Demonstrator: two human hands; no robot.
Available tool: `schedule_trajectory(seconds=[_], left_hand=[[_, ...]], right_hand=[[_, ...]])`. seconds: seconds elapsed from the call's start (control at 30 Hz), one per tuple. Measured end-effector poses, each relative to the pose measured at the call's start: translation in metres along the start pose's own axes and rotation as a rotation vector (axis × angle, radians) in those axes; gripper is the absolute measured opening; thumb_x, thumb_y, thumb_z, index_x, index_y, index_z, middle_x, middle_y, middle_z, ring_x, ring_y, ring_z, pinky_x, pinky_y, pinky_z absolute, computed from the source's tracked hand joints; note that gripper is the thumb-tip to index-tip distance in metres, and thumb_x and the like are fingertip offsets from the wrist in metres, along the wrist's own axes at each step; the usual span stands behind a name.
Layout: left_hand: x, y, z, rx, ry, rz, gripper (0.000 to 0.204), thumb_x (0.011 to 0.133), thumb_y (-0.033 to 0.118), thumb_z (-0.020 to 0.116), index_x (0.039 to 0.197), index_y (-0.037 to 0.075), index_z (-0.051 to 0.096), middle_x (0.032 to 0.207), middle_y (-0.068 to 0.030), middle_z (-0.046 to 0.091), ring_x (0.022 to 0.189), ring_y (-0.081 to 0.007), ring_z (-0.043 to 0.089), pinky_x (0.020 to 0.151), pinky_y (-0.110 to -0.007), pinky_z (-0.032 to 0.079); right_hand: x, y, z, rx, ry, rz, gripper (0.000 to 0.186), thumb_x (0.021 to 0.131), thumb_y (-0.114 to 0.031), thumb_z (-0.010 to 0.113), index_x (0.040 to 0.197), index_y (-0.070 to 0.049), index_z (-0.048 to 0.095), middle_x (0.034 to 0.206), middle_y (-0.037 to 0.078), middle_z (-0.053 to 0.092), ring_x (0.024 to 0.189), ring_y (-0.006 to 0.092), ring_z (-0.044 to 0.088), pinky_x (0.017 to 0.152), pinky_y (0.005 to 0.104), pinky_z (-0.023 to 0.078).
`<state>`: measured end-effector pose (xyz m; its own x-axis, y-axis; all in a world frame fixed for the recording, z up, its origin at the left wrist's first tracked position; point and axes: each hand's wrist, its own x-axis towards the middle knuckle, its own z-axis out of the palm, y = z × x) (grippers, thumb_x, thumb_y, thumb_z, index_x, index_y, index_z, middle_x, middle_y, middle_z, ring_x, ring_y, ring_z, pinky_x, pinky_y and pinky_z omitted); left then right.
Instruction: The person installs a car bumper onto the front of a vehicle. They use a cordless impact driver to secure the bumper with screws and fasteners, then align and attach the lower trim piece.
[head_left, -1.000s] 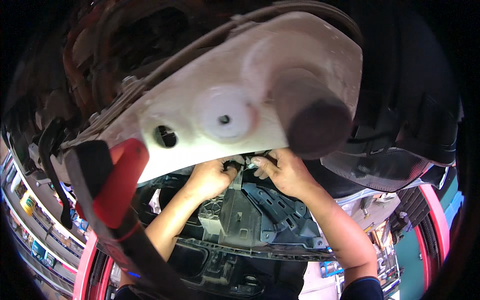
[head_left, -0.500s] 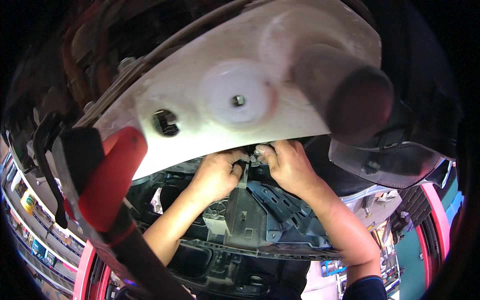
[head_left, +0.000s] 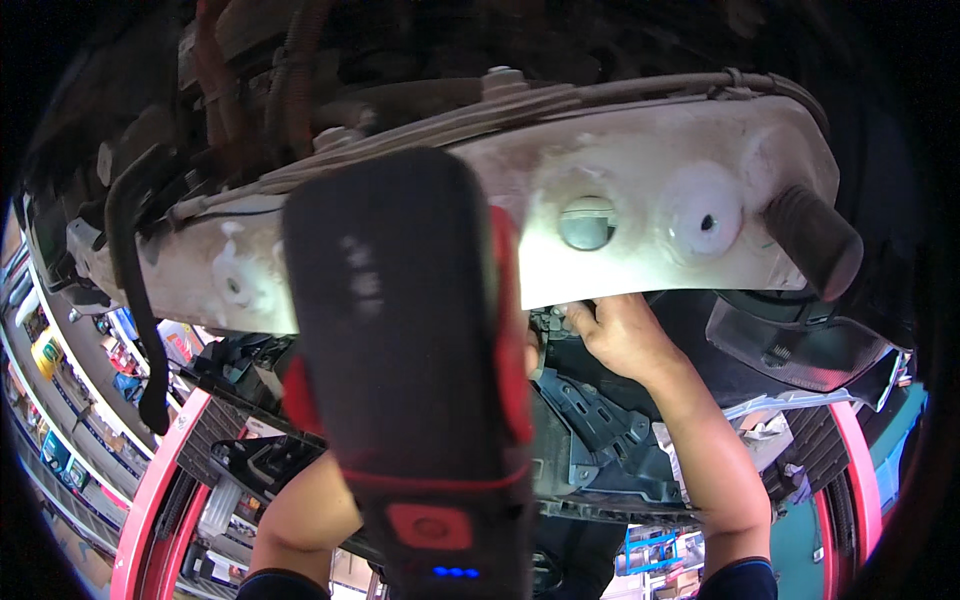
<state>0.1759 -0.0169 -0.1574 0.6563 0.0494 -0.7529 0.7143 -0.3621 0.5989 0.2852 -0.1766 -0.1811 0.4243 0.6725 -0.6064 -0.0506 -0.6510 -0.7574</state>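
One small grey fitting (head_left: 548,322) sits just left of the right hand (head_left: 622,335), beside its thumb tip, and just above the sliver of the left hand (head_left: 531,352) that shows; whether either hand pinches it, I cannot tell. The right hand's fingers reach up to the pale panel (head_left: 620,270) above them, its forearm sloping down and rightward. A black-and-red device (head_left: 400,330) hides most of the left hand.

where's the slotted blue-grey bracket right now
In the head view, the bracket sits right of centre, below the right hand, between the big black-and-red device and the right forearm.
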Motion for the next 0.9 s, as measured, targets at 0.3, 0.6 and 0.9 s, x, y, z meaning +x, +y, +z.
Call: schedule_trajectory(seconds=[0.3,0.6,0.9], left_hand=[[-0.003,-0.013,0.002,0.024,0.042,0.014,0.044,0.080,-0.001,0.060,0.123,-0.011,0.054,0.115,-0.0346,0.062,0.115,-0.0502,0.060,0.101,-0.053,0.047],[0.006,-0.015,0.008,-0.011,0.078,0.064,0.044,0.080,0.001,0.061,0.122,-0.010,0.056,0.113,-0.0332,0.063,0.113,-0.0488,0.061,0.099,-0.053,0.048],[0.008,-0.013,0.008,-0.021,0.080,0.061,0.043,0.080,0.002,0.063,0.121,-0.009,0.057,0.111,-0.0318,0.063,0.110,-0.0475,0.062,0.098,-0.052,0.049]], right_hand=[[0.006,-0.013,0.000,0.152,-0.118,0.089,0.034,0.086,-0.001,0.072,0.118,0.007,0.061,0.109,0.026,0.069,0.101,0.0369,0.071,0.089,0.0447,0.053],[0.015,-0.004,0.011,-0.240,-0.058,-0.145,0.029,0.089,-0.010,0.066,0.115,0.004,0.066,0.108,0.029,0.068,0.102,0.0465,0.064,0.093,0.0517,0.049],[0.016,0.001,0.009,-0.300,-0.073,-0.238,0.018,0.084,-0.005,0.065,0.100,0.002,0.069,0.093,0.026,0.069,0.086,0.0452,0.065,0.082,0.0538,0.051]])
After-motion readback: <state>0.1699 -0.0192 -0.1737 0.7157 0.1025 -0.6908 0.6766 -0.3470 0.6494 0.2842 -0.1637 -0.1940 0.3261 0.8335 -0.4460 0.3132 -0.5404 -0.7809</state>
